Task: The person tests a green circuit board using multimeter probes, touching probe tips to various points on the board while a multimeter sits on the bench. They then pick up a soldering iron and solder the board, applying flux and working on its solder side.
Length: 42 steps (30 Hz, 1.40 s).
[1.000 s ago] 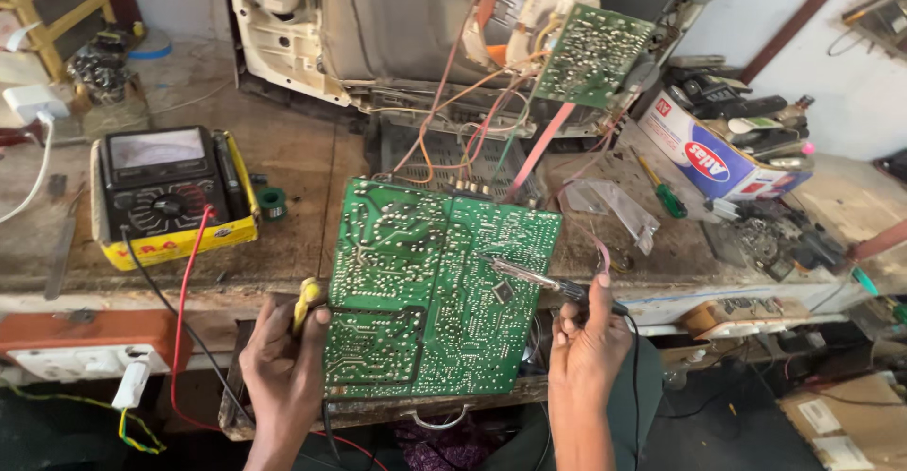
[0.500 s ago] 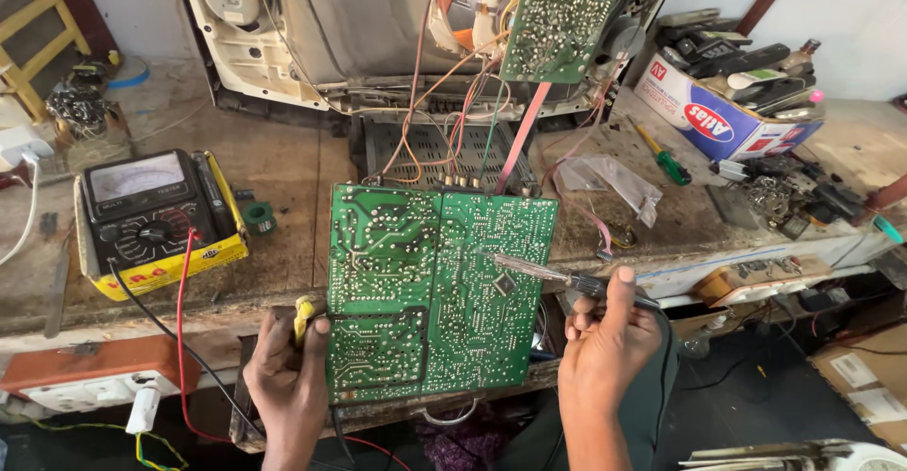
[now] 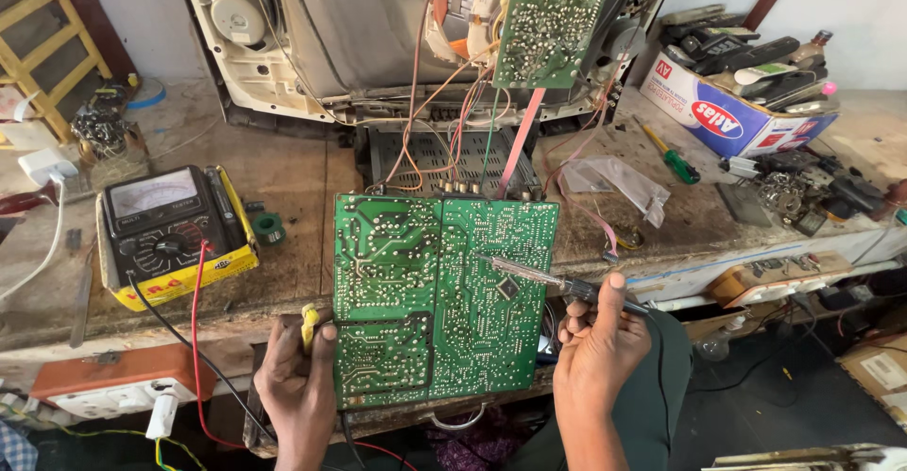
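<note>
A large green circuit board point(image 3: 439, 291) lies solder side up at the bench's front edge, wired to an opened television chassis point(image 3: 378, 36) behind it. My right hand point(image 3: 597, 343) grips a soldering iron point(image 3: 543, 280) whose tip rests on the board near a small black chip. My left hand point(image 3: 298, 381) holds the board's lower left edge, with a small yellow object point(image 3: 309, 325) pinched against it. A smaller green board point(image 3: 546, 36) hangs upright on the chassis.
A yellow-cased analog multimeter point(image 3: 170, 230) with red and black leads sits at left. A cardboard box of remote controls point(image 3: 737, 102) stands at right, a green-handled screwdriver point(image 3: 673, 157) near it. A white power strip point(image 3: 113, 400) hangs below the bench edge.
The view has shifted slightly upward and left. Both hands stay in nearly the same places on the board, and the iron tip remains near the chip.
</note>
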Each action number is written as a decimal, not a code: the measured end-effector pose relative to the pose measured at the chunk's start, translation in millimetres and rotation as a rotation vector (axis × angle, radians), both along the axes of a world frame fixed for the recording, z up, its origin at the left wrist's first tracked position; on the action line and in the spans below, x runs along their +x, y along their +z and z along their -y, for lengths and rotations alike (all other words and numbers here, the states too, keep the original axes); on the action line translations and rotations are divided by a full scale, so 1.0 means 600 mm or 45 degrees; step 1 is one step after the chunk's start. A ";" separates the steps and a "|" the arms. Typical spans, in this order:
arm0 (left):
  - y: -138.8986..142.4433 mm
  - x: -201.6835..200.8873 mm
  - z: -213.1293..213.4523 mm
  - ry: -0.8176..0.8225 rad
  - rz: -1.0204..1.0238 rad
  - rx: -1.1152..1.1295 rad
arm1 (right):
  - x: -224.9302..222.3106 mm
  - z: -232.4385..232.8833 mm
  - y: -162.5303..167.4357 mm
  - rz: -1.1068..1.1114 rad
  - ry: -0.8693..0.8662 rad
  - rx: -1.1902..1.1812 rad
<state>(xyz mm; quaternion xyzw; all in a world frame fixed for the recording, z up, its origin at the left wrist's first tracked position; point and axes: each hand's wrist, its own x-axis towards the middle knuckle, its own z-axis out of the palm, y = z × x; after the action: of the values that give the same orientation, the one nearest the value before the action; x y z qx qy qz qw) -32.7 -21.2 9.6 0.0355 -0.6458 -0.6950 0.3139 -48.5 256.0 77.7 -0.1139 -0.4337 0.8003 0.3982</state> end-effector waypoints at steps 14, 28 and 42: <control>0.007 0.001 -0.004 -0.005 -0.061 -0.003 | 0.034 0.008 -0.040 -0.134 0.152 -0.004; 0.008 -0.001 -0.006 -0.005 -0.069 0.015 | 0.075 -0.030 -0.104 -0.124 0.443 -0.161; 0.017 0.001 -0.009 -0.013 -0.097 0.011 | 0.075 0.006 -0.095 -0.017 0.344 -0.081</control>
<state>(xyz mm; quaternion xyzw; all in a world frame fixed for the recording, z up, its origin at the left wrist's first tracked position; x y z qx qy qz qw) -31.9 -15.9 19.6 0.0070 -0.6304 -0.7004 0.3346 -3.6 252.4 20.9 -0.0617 -0.4168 0.8607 0.2858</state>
